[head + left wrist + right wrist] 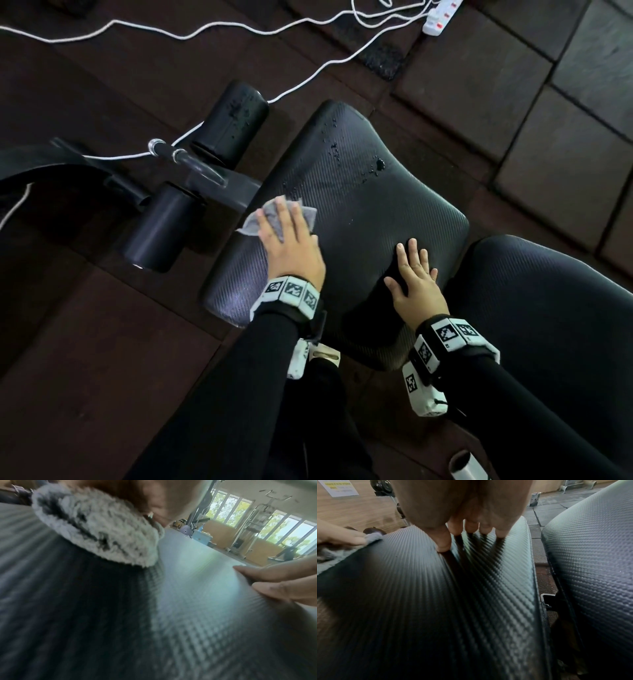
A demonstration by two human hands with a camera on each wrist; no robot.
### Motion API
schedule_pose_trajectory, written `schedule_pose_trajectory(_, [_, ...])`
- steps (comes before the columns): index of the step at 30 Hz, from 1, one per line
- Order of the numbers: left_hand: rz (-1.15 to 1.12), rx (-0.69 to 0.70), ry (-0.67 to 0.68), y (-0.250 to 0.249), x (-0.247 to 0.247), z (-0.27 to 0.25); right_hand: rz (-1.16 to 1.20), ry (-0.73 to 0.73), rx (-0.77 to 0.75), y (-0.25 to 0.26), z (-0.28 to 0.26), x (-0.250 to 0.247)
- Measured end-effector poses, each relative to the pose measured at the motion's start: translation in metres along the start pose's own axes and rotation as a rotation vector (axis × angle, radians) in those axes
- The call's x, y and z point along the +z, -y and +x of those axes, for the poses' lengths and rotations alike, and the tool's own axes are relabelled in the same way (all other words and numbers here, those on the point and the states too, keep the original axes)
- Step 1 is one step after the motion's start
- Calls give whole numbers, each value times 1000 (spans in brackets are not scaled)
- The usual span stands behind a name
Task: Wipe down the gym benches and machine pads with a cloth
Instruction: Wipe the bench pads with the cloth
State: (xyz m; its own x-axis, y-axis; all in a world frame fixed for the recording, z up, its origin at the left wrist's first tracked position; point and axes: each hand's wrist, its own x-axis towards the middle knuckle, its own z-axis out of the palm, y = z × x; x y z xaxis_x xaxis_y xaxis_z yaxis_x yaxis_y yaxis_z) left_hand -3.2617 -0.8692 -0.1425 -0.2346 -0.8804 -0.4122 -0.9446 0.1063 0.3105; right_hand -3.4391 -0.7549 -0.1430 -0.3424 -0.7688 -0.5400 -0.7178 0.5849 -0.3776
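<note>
Left hand: lies flat with fingers straight on the grey cloth, pressing it onto the left edge of the seat pad; it pinches nothing.
Right hand: also flat and spread, fingers straight, palm resting on the near right part of the same pad, holding nothing; it appears to steady the pad.
Cloth: a small fuzzy grey microfibre piece, crumpled, partly under the left palm and sticking out past the fingertips toward the pad's left rim; the left wrist view shows its pile mottled light and dark.
Step in hand: wiping the seat pad, judged to be early, since only the left margin lies under the cloth.
Droplets: beads of liquid sit on the far half of the pad, well apart from the cloth, with one larger blot near the right side.
Next move: likely a sweep forward and rightward across the pad to gather those beads, keeping flat pressure so the cloth does not bunch.
Seat pad look: black, woven carbon-style texture, glossy, with rounded edges, narrowing toward the far end.
Back pad: a second black textured pad just beside the seat pad on the right, not touched by either hand.
Foam rollers: two black cylinders on the frame to the left; the farther one carries droplets too.
Floor: dark rubber tiles, with a white cable and a power strip lying beyond.
</note>
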Motion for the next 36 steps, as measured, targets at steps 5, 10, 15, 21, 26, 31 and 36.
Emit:
schedule_pose_trajectory(5, [-167,180,39,11,-8,1,-58,-32,39,11,-1,-2])
schedule_pose_trajectory(10, [-156,-33,-1,76,-12,-12,-60,-131,37,55,5,7])
schedule_pose_trajectory(15, [-214,-176,197,110,-11,-10,-32,-71,-250,121,17,28])
schedule_pose_trajectory(21, [-209,-165,131,114,-7,-12,-249,35,-428,164,29,56])
schedule_pose_trajectory(26, [-224,-150,128,115,-2,-12,-284,76,-473,134,16,44])
schedule_pose_trajectory(31, [-236,-155,155,116,2,-13,-377,85,-490,125,20,37])
schedule_pose_trajectory(36, [-239,-168,169,118,4,-12,-450,74,-477,139,73,19])
